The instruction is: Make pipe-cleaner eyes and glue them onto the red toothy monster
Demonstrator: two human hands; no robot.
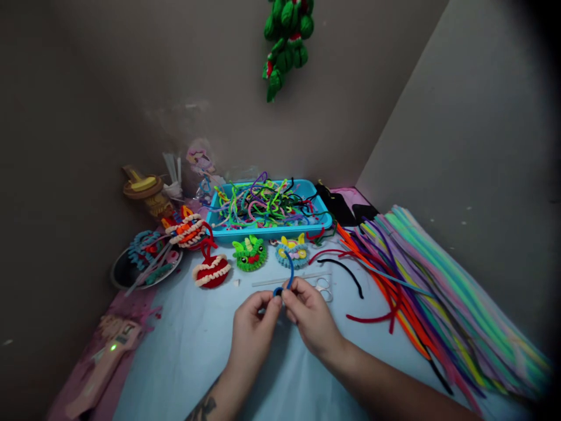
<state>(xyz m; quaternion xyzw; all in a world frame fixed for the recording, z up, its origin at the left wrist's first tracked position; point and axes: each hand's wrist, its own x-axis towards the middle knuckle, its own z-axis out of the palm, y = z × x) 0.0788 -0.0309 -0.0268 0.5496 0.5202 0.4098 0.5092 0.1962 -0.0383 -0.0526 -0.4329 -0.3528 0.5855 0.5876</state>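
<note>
A blue pipe cleaner (291,271) is pinched between my two hands over the table. Its lower end bends into a small loop at my fingertips, and its free end rises in a curve. My left hand (255,321) grips the looped part with thumb and forefinger. Close beside it, my right hand (312,316) pinches the stem. Scissors (323,289) lie partly behind my right hand. Just beyond are a light blue figure with yellow horns (291,252) and a green dragon-like head (250,254), both made of pipe cleaners.
A blue tray (267,233) of tangled pipe-cleaner scraps stands at the back. Bundled pipe cleaners (447,298) spread along the right. On the left are a red-and-cream ornament (211,272), a metal bowl (120,276) and a pink glue gun (107,365). Green decorations (287,44) hang above.
</note>
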